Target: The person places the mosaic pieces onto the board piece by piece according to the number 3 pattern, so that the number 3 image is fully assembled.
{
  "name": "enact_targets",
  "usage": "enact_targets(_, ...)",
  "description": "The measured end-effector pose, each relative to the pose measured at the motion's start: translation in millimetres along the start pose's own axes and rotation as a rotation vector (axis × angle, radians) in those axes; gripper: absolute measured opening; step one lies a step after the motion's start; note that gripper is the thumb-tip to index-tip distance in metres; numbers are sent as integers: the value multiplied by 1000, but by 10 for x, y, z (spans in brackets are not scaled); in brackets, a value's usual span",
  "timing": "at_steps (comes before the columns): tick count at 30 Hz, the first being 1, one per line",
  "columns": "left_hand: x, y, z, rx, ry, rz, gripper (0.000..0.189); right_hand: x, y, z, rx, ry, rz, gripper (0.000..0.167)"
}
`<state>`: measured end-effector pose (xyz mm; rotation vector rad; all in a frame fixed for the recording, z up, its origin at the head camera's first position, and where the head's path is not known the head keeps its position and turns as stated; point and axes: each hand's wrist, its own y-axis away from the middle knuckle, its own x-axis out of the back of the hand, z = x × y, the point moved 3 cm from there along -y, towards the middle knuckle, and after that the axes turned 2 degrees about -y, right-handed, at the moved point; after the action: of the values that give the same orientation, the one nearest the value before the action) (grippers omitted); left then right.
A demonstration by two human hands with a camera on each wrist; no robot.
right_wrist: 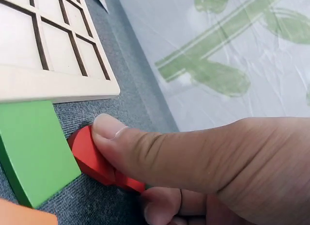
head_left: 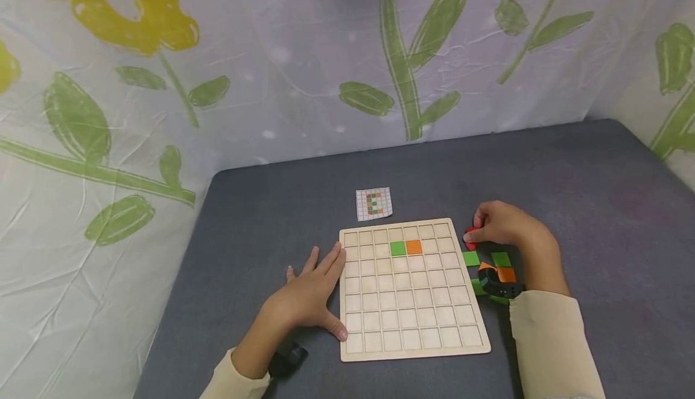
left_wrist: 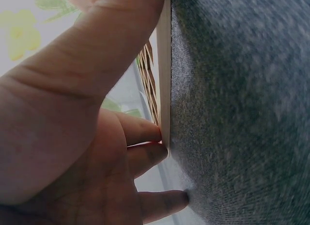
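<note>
A square wooden grid board (head_left: 415,356) lies on the table, with a green tile (head_left: 398,248) and an orange tile (head_left: 414,247) side by side in its second row. My left hand (head_left: 308,296) rests along the board's left edge, fingers spread and touching the rim; in the left wrist view the fingertips (left_wrist: 150,154) meet that edge. Right of the board's upper corner, my right hand (head_left: 507,225) pinches a red piece with a rounded edge (right_wrist: 92,154), the thumb pressing on it. More red shows beneath the thumb; whether it is a second piece I cannot tell.
Loose green tiles (head_left: 470,258) and orange tiles (head_left: 507,274) lie right of the board, partly hidden by the black wrist camera (head_left: 502,287). Behind the board is a small paper card (head_left: 373,204) with a coloured grid pattern. A flowered curtain (head_left: 293,55) hangs behind the table.
</note>
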<state>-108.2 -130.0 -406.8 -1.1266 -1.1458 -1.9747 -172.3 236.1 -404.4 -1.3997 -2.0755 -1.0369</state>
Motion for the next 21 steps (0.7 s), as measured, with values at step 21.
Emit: enact_targets(21,5,-2,-9,16,7,-10,148,-70,-39,-108,66,15,-56,17)
